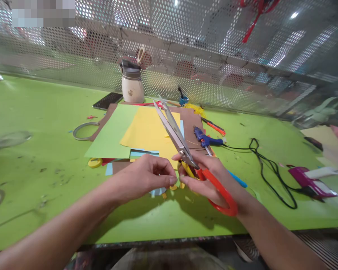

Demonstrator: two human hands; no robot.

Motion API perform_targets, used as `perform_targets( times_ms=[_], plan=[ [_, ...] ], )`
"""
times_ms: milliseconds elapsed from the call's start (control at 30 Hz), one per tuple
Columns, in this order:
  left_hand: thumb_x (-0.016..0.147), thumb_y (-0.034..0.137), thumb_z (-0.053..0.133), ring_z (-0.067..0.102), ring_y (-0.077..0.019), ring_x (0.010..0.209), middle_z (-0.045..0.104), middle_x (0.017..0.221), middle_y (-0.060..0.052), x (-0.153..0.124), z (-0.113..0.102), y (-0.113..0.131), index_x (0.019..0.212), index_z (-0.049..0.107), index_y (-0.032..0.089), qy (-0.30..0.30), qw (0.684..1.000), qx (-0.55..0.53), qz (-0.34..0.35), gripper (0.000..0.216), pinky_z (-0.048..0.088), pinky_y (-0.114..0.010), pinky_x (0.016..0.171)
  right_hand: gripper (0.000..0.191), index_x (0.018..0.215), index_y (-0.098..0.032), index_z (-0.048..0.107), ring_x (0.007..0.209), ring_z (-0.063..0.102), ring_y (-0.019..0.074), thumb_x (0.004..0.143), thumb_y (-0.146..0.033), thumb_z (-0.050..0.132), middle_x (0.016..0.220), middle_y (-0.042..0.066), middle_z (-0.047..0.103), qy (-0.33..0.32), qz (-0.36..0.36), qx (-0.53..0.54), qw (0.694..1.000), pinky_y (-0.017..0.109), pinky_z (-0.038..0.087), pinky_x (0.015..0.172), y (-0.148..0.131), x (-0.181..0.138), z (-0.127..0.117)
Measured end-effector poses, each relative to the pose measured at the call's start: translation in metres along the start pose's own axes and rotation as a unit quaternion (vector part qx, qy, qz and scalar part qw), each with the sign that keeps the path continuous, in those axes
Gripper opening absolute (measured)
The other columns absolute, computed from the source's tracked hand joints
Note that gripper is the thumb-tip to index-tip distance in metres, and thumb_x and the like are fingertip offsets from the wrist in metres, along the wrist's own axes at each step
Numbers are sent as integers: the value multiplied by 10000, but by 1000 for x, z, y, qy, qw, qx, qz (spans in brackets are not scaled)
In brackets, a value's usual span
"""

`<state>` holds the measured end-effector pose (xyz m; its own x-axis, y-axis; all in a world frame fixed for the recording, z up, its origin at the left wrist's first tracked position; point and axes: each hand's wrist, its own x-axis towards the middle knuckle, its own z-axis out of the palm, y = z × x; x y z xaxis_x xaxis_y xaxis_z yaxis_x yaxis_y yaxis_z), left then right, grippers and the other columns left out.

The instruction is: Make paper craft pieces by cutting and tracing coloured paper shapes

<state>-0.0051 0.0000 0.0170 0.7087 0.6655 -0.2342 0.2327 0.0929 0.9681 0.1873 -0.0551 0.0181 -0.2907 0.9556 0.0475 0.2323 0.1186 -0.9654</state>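
"Why do the red-handled metal scissors [180, 145] point forward, above the yellow paper sheet [146, 127]?"
"The right hand [219, 170] grips their handle, probably keeping its fingertips free."
"Left hand [145, 174]?"
"Fingertips together; whether around anything, I cannot tell."

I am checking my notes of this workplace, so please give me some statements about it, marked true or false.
1. The right hand holds the red-handled scissors. True.
2. The green sheet lies on top of the yellow sheet. False: the yellow sheet lies over the green sheet.
3. The phone lies to the left of the bottle. True.
4. The left hand holds the glue gun. False: the glue gun lies to the right of the yellow sheet, away from the left hand.
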Motion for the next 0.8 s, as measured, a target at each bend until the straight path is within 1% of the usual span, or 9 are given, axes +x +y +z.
perform_targets(
  times_ms=[100,233,367,500,567,667,800],
  plan=[
    [746,318,706,547,-130,618,651,642,-2,0,1,1,698,678,169,4,1000,-10,-8,160,413,-238,590,409,1193,-216,580,663,537,105,801,-103,609,821,-10,578,6,-17,-13,1000,216,462,589,-1,1,-1],
    [758,333,699,543,-127,612,642,637,1,0,2,2,706,680,171,4,1000,-15,-22,171,416,-237,592,386,1168,-201,589,678,549,119,792,-118,607,812,-4,580,15,-13,-6,1000,228,460,594,-4,2,-2],
    [763,337,697,555,-133,638,655,668,-3,0,3,2,748,704,172,1,1000,-8,-18,166,411,-237,602,381,1177,-192,586,620,502,98,802,-124,605,790,-11,560,-18,4,21,1000,217,411,546,-6,4,-6],
    [742,333,716,526,-120,594,645,616,1,1,3,3,687,719,169,5,1000,-13,-20,173,389,-225,569,390,1200,-201,577,624,494,94,823,-109,612,791,-17,560,-55,5,36,998,217,410,558,-8,4,-10],
    [725,331,732,517,-112,574,644,598,1,1,3,3,662,722,167,1,999,-21,-32,176,383,-220,561,397,1203,-208,578,632,500,95,822,-107,624,796,-18,566,-57,11,33,998,219,414,568,-8,5,-12],
    [720,353,738,530,-116,573,661,615,-11,0,3,1,694,735,166,-2,999,-31,-44,189,389,-225,561,401,1204,-232,582,651,505,99,827,-105,632,804,-23,572,-56,15,31,998,225,416,588,-9,6,-13],
    [705,359,746,550,-130,575,671,622,-19,-1,5,-1,729,734,172,22,998,-42,-41,189,404,-234,562,401,1209,-246,572,638,490,97,837,-106,620,809,-26,565,-56,21,48,997,227,396,570,-7,7,-13]
  ],
)
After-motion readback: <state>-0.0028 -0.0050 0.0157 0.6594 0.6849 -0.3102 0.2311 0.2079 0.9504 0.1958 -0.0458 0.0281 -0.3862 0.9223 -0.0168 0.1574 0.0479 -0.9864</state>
